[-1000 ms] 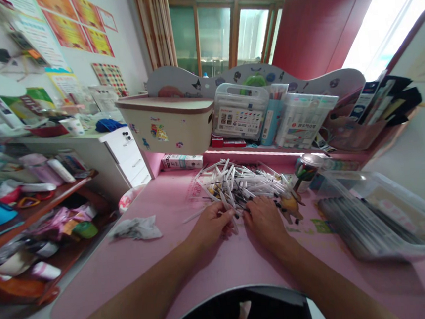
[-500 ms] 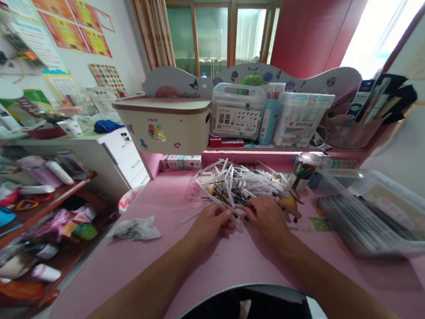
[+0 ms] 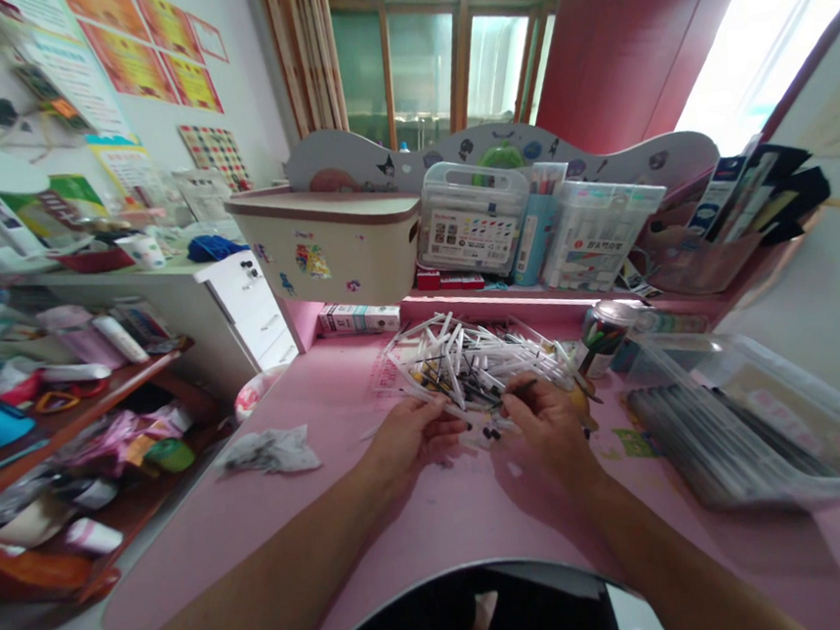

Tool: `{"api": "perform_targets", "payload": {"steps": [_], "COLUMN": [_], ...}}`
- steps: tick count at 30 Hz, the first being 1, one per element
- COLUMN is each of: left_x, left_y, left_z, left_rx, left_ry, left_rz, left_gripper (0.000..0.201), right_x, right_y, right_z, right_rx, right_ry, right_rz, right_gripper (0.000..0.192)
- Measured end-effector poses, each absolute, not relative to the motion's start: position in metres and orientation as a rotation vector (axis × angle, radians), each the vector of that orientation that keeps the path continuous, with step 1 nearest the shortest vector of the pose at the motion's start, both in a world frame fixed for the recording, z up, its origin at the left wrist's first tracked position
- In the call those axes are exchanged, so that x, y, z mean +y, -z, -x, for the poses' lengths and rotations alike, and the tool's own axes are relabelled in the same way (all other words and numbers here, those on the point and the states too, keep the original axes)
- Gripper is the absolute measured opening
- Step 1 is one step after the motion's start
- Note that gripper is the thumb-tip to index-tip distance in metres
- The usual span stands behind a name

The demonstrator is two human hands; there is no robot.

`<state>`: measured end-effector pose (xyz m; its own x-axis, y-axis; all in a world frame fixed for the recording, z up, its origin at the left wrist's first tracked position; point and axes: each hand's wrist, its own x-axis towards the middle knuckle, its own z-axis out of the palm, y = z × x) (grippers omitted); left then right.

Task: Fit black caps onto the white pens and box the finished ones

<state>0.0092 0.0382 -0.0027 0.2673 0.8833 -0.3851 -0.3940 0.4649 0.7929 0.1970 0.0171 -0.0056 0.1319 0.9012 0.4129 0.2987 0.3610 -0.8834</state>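
A heap of white pens with black tips [image 3: 478, 354] lies on the pink desk [image 3: 379, 515] in front of me. My left hand [image 3: 408, 437] grips a white pen barrel at the heap's near edge. My right hand [image 3: 547, 420] is lifted a little off the desk and pinches a thin dark refill that points left toward the barrel. The two hands are close together, almost touching. A few small black caps lie on the desk between them.
A clear plastic box [image 3: 738, 424] of grey pens sits at the right. A pen cup [image 3: 602, 333] stands beside the heap. A crumpled tissue [image 3: 270, 451] lies at the left. A cream storage box [image 3: 330, 244] and marker cases [image 3: 474, 217] stand behind.
My right hand has lifted from the desk and now holds a thin dark refill. My left hand has picked a white barrel out of the heap and turned it toward the right hand.
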Motion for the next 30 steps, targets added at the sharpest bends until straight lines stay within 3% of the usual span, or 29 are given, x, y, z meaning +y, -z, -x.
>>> {"api": "perform_targets", "payload": {"steps": [8,19,25,30], "left_x": [0.047,0.044,0.039,0.04], "left_y": [0.001,-0.005,-0.004,-0.013], "left_z": [-0.007,-0.009,-0.012,-0.007], "left_rx": [0.89,0.858,0.808,0.742], "left_ry": [-1.084,-1.05,-1.013,-1.008], "left_rz": [-0.318,-0.291,-0.293,-0.198], "left_gripper": [0.021,0.023,0.021,0.024], "right_x": [0.009,0.007,0.005,0.006], "right_y": [0.0,0.001,0.002,0.005], "right_z": [-0.195,-0.189,-0.185,-0.185], "right_rx": [-1.263,-1.298,-1.634,-1.786], "right_ry": [-0.949,-1.065,-0.722,-0.483], "right_rz": [0.978,0.978,1.106,1.198], "right_gripper": [0.01,0.012,0.006,0.024]}}
